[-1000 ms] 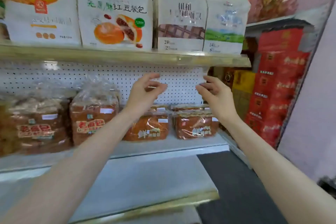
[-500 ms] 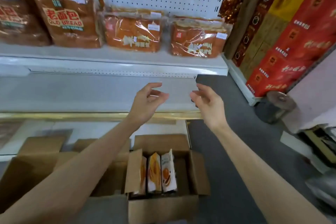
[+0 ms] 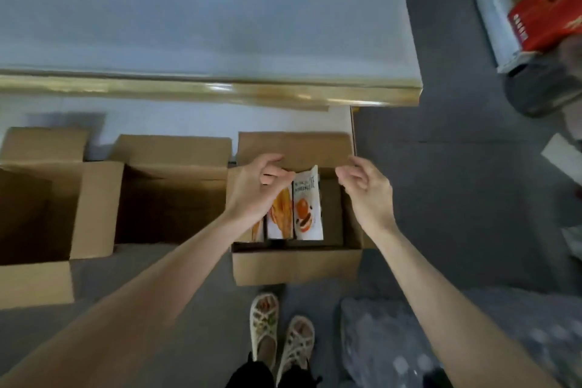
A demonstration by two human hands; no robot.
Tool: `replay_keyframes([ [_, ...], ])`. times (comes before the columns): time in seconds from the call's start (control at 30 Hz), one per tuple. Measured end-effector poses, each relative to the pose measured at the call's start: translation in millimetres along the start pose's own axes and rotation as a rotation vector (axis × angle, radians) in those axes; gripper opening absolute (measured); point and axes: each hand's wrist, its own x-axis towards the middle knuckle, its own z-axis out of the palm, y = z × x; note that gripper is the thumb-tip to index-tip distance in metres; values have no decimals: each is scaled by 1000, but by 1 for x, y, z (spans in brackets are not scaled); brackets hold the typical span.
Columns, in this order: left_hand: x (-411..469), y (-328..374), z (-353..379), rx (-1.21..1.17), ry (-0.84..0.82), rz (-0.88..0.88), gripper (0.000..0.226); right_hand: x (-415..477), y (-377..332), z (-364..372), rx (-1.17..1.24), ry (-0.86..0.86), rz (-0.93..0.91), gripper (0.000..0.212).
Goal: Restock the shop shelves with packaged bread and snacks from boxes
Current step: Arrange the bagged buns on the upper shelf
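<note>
An open cardboard box (image 3: 296, 264) stands on the floor in front of my feet. Upright inside it are a few white bread packets (image 3: 307, 205) printed with orange pastry pictures, filling its left half. My left hand (image 3: 255, 189) hovers over the box's left side with fingers loosely curled and apart, holding nothing. My right hand (image 3: 365, 189) hangs over the box's right side, also open and empty. Neither hand touches a packet as far as I can tell.
Two more open cardboard boxes (image 3: 170, 192) (image 3: 34, 217) sit to the left on the grey floor. A bare white shelf with a gold front strip (image 3: 220, 90) runs above them. Red cartons (image 3: 548, 19) stand at the upper right. A patterned bag (image 3: 409, 340) lies by my feet.
My view has tipped from the stocked shelves down to the floor boxes. Both hands have dropped from shelf height to just over the box of packets, still empty.
</note>
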Motion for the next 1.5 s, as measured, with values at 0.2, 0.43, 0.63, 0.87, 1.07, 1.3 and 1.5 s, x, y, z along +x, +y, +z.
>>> replay_keyframes([
  [0.2, 36, -107, 38, -105, -45, -205, 38, 32, 113, 45, -44, -24, 183, 41],
  [0.43, 71, -219, 87, -85, -46, -353, 33, 67, 236, 80, -109, -25, 307, 43],
  [0.63, 95, -295, 143, -74, -16, -468, 30, 94, 330, 105, -158, -56, 367, 46],
  [0.87, 115, -330, 193, -23, -2, -521, 33, 116, 389, 112, -131, -60, 424, 47],
  [1.07, 135, -343, 216, 14, 0, -520, 28, 129, 408, 118, -103, -53, 430, 46],
  [1.3, 158, -340, 239, 44, -19, -517, 37, 133, 419, 106, -80, -22, 447, 45],
  [1.5, 180, -337, 268, 78, -39, -528, 47, 133, 428, 89, -67, 6, 471, 42],
])
